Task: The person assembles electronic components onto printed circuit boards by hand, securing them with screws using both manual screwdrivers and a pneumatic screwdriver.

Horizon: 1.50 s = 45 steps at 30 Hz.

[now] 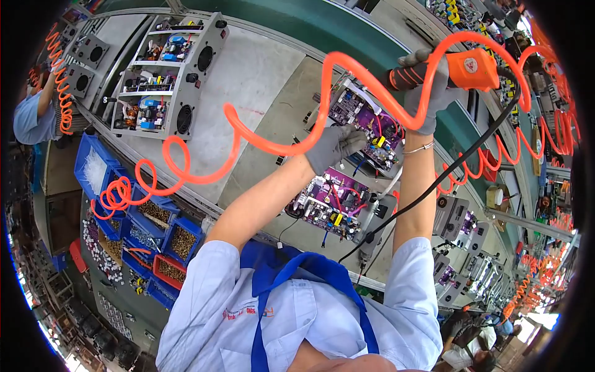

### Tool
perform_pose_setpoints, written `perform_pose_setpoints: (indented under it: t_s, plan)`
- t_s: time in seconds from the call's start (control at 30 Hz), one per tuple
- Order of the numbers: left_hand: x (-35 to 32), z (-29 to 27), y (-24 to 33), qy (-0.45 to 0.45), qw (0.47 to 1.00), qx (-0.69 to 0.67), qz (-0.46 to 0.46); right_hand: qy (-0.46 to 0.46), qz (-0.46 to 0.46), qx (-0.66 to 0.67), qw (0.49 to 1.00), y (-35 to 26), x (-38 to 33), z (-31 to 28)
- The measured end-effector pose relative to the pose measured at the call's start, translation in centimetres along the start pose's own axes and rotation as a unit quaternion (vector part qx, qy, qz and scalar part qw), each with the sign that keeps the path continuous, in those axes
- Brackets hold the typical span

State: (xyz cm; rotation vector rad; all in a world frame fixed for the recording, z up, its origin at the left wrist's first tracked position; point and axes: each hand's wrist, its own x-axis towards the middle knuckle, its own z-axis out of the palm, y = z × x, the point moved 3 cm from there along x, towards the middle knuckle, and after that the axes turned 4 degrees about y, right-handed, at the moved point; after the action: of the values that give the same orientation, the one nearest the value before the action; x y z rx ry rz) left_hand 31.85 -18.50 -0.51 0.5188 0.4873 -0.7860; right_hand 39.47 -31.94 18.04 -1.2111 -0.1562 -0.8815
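My right hand [431,93], in a grey glove, is wrapped round an orange and black electric screwdriver [474,69], held roughly level beyond the work. A black cable [480,147] runs from its right end. My left hand [334,147], gloved too, is over the left edge of the far purple circuit board [353,108]. Its fingers are pressed together; whatever may be between them is too small to make out. Nearer me lies a second purple circuit board [334,201] with red wires and white connectors. An orange coiled air hose [279,147] crosses in front of my left hand.
Open grey metal units [164,77] with boards and fans stand at the left of the bench [260,74]. Blue bins [183,240] of brass-coloured parts and a red bin [168,271] sit lower left. Another person's sleeve [34,118] shows far left. More units [455,223] stand right.
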Motion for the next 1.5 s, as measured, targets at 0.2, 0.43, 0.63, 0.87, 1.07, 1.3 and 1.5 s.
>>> perform_pose_setpoints:
  t_s: [0.2,0.43,0.63,0.87,1.07,1.3,1.5]
  plan:
    - [0.7,-1.1,0.0,-0.027,0.999,0.015,0.023,-0.034,0.01,0.008,0.999,-0.4,0.2,2.9]
    - [1.8,-1.8,-0.2,-0.156,0.987,-0.012,0.029,-0.108,0.09,-0.087,0.986,0.5,1.7,7.0]
    - [0.3,-0.1,0.5,-0.015,0.997,0.028,0.065,-0.095,0.147,-0.104,0.979,-0.2,0.7,8.2]
    - [1.4,-0.8,0.6,-0.043,0.999,-0.006,0.024,-0.142,0.11,0.008,0.984,0.5,3.3,4.3]
    - [0.6,-0.2,1.4,-0.104,0.992,-0.052,0.047,0.132,0.038,-0.022,0.99,-2.6,3.2,-3.3]
    - [2.2,-1.3,1.2,-0.044,0.993,-0.105,0.03,0.12,0.032,-0.003,0.992,-9.1,-2.4,-5.1]
    - [1.0,-0.8,1.8,-0.08,0.995,-0.046,0.044,0.073,0.123,0.083,0.986,-7.7,-3.0,-5.0]
